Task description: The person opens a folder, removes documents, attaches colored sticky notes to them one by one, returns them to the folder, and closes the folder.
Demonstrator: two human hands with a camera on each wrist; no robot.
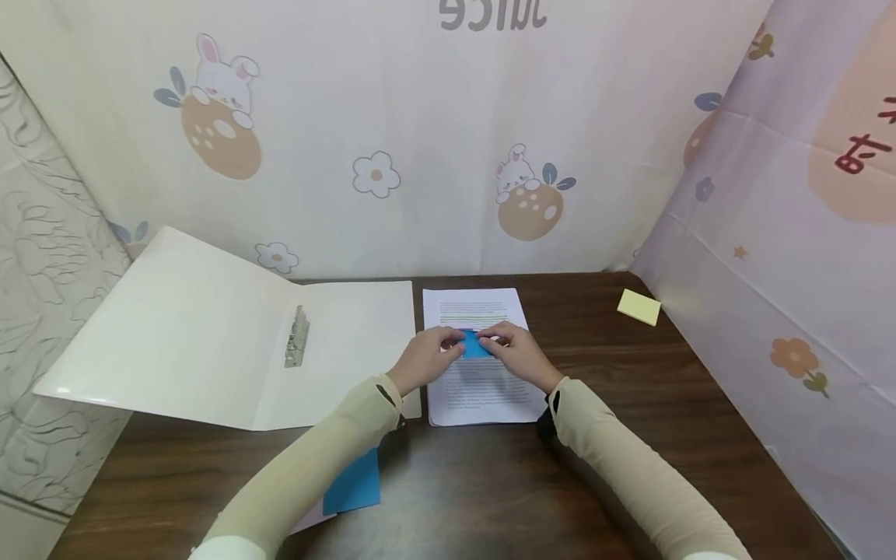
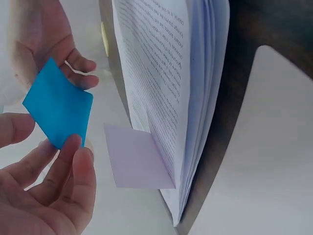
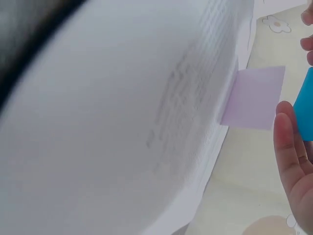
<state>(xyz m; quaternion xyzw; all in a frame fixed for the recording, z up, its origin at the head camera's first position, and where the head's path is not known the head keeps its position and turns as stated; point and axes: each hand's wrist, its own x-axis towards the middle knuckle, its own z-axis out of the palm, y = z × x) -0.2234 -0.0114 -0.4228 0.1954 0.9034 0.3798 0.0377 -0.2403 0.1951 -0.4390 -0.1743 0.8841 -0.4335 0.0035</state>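
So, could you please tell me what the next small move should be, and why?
Probably lower the blue note onto the printed page: the left hand and right hand hold it clear of that page, which already bears a purple note.

A pale rabbit-print curtain (image 1: 434,93) backs the dark wooden table (image 1: 476,482), with lilac-tinted fabric (image 1: 756,187) along the right.

Paper stack (image 1: 483,397) on table (image 1: 490,498); open folder (image 1: 357,334) just left, small pad (image 1: 638,307) farther off right. Held note (image 1: 476,345) between left hand (image 1: 425,360) and right hand (image 1: 522,356), above stack; second note (image 2: 137,161) on stack's page. Sheets (image 1: 355,486) before folder. Curtain (image 1: 441,93) behind table.
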